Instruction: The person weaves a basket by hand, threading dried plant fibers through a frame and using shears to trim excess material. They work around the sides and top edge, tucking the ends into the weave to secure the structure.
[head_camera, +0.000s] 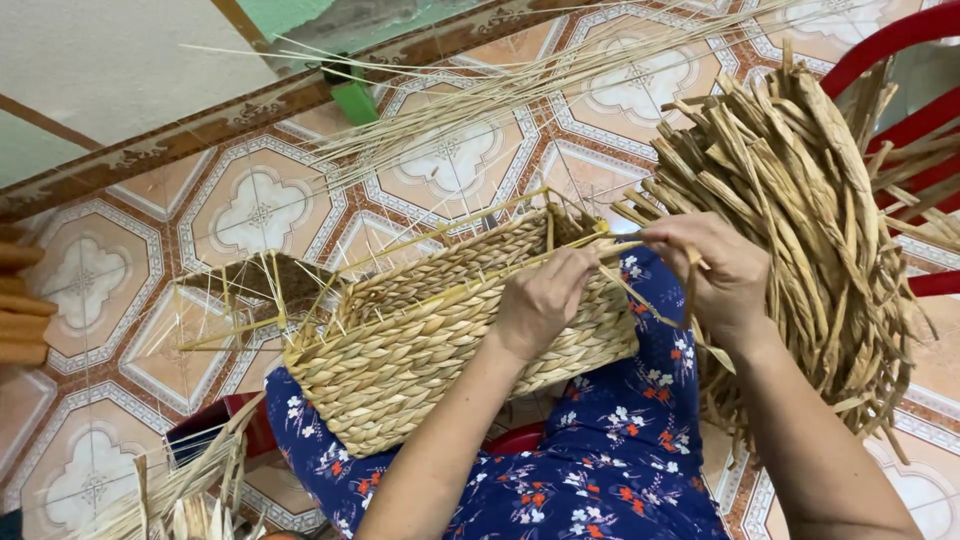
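Two hands at the rim of a woven basket (440, 340) resting on the lap.
Left hand (545, 300) grips the basket rim; right hand (715, 270) pinches a flat straw strand (640, 300) beside the straw bundle (800, 220).

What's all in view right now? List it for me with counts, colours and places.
woven basket: one, tan, on the lap
dried fibre bundle: one, tan-brown, right
thin straw stalks: many, pale yellow, on the floor, top centre
red chair: one, top right
green block: one, by the wall
patterned floor tiles: peach and white
floral clothing: blue, bottom centre
left hand: on the basket rim
right hand: pinching a strand beside the bundle
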